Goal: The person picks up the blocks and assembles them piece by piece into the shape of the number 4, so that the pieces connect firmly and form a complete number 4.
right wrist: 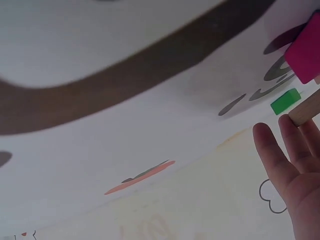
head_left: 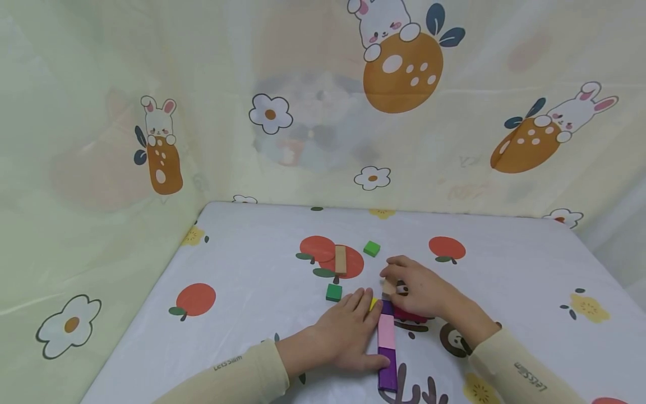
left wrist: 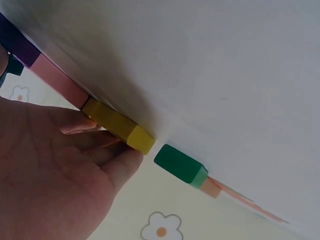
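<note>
Handled blocks on worktop.
My left hand touched yellow block, fingers straight; my right hand pinched wood block.

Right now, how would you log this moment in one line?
left hand: touching yellow block | right hand: touching wooden block | pink block: against purple block | nearer green block: untouched

In the head view the light is bright and soft, spread all over the tablecloth, with a few pale shiny streaks on the curtain. The left wrist view is much dimmer and greyer, and a dark, smudgy shadow lies beside the yellow block, whose end is lighter than its side. The right wrist view is dim too, a bit fuzzy, with soft grey shade on the tablecloth.
</note>
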### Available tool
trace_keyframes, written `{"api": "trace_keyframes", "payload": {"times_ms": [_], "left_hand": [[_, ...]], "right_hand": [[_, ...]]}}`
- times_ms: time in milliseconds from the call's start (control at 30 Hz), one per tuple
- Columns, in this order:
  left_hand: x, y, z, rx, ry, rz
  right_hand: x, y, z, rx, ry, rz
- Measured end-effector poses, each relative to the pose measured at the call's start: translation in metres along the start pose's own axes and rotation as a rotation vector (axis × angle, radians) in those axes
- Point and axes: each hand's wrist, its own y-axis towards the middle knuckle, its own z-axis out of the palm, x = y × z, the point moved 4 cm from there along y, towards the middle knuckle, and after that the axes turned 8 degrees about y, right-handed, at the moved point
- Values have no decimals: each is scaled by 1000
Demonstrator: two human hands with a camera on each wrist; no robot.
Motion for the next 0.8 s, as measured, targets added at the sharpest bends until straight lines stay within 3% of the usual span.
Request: {"api": "trace_keyframes", "payload": {"times_ms": [800], "left_hand": [[2,1,4,-17,-3,2]], "right_hand": [[5,5,8,37,32,27]]}}
